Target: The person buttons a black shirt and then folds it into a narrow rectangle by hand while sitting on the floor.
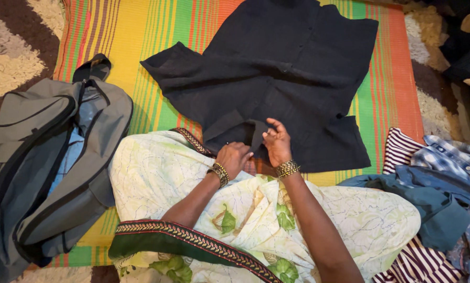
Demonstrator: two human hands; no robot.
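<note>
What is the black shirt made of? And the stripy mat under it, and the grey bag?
The black shirt looks like soft, matte woven cloth, maybe cotton; it creases and lies flat. The stripy mat seems woven from thin plastic or reed strands, with fine ribbed lines. The grey bag looks like smooth synthetic fabric, slightly shiny, with zips.

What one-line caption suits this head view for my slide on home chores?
Both hands, left hand and right hand, pinch the collar of a black shirt spread on a striped mat.

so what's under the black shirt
A striped, multicoloured woven mat lies under the spread black button-up shirt. Both hands, left and right, touch its collar; the mat beneath is covered.
</note>
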